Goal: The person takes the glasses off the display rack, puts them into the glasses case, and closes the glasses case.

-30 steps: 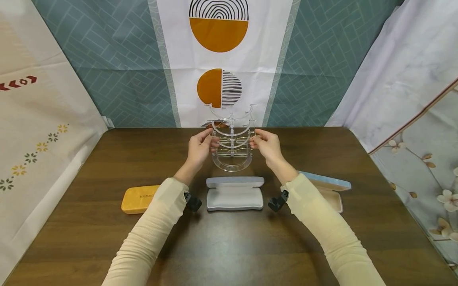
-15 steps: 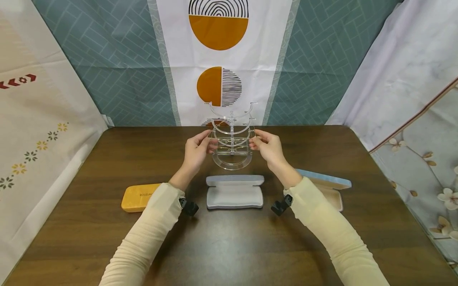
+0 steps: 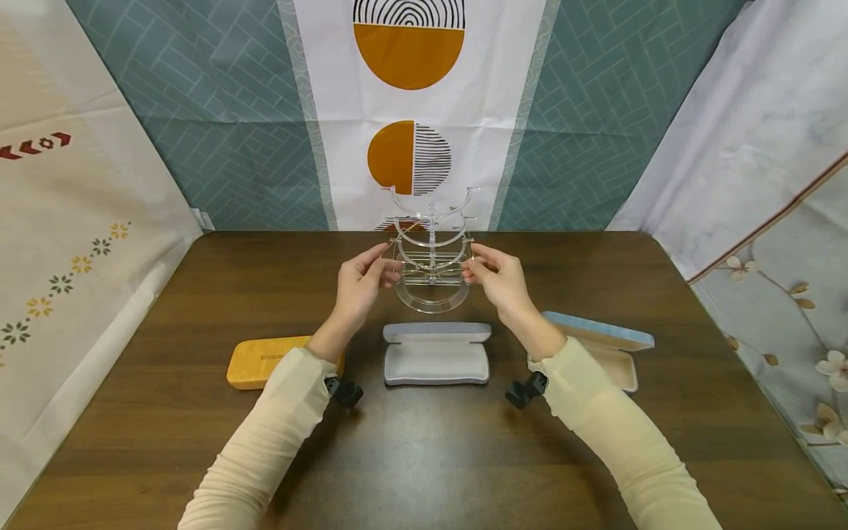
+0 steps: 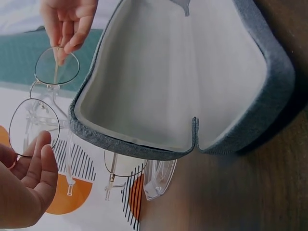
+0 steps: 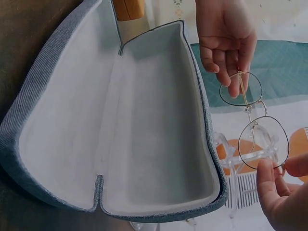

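Both hands hold a pair of round, thin-rimmed metal glasses [image 5: 263, 117] between them, in front of a clear tiered display stand [image 3: 432, 303]. My left hand [image 3: 358, 289] pinches them at the left side, my right hand [image 3: 501, 285] at the right side. In the left wrist view, the left hand's fingers [image 4: 44, 166] lie at the near lens and the right hand [image 4: 70, 24] is at the far one. Another thin-rimmed pair of glasses [image 4: 105, 163] sits on the stand. An open grey glasses case [image 3: 436, 365] with a pale lining lies nearer me, below the hands.
A closed yellow glasses case [image 3: 265, 361] lies at left, partly behind the left sleeve. At right, an open light-blue glasses case [image 3: 599, 331] is partly covered by the right sleeve. Patterned cloth [image 3: 265, 147] hangs behind the wooden table [image 3: 424, 456].
Both hands have drawn slightly back from the stand with the glasses, and the left hand has shifted a little left. The head view has tilted slightly; the cases stay put.
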The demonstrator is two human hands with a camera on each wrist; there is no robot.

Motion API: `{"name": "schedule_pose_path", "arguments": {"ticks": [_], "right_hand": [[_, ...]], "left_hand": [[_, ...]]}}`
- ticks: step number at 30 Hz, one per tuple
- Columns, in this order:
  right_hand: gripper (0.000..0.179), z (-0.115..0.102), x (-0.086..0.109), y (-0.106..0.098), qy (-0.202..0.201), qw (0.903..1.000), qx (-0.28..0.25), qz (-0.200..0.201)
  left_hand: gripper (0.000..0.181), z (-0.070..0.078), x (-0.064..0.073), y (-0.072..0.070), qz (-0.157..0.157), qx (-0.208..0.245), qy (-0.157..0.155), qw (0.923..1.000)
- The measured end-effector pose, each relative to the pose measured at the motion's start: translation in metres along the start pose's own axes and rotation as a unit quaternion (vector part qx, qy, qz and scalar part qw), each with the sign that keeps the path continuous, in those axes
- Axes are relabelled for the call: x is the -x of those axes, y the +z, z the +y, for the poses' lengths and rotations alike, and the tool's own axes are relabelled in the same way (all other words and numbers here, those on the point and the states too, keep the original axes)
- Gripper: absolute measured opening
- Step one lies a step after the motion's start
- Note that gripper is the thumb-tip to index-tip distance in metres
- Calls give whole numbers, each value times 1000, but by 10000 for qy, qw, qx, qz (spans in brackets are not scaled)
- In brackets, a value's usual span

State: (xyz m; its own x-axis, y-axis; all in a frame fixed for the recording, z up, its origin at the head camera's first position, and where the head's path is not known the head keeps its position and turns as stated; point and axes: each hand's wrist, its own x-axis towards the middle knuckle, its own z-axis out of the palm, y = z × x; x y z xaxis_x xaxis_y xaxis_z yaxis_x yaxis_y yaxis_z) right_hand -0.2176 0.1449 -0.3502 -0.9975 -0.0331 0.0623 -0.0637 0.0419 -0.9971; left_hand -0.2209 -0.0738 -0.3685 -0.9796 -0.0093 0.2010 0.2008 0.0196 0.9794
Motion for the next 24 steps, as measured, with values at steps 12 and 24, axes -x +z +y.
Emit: {"name": "schedule_pose_path", "arguments": {"ticks": [12,24], "right_hand": [[39,-2,12,2,-45,9999,-96,-20],[38,-4,22,4,-182,9998,-66,-22]], "left_hand": [[34,6,13,-5,-35,-154,173,9997],[33,13,28,-10,-4,-157,312,9994]]}}
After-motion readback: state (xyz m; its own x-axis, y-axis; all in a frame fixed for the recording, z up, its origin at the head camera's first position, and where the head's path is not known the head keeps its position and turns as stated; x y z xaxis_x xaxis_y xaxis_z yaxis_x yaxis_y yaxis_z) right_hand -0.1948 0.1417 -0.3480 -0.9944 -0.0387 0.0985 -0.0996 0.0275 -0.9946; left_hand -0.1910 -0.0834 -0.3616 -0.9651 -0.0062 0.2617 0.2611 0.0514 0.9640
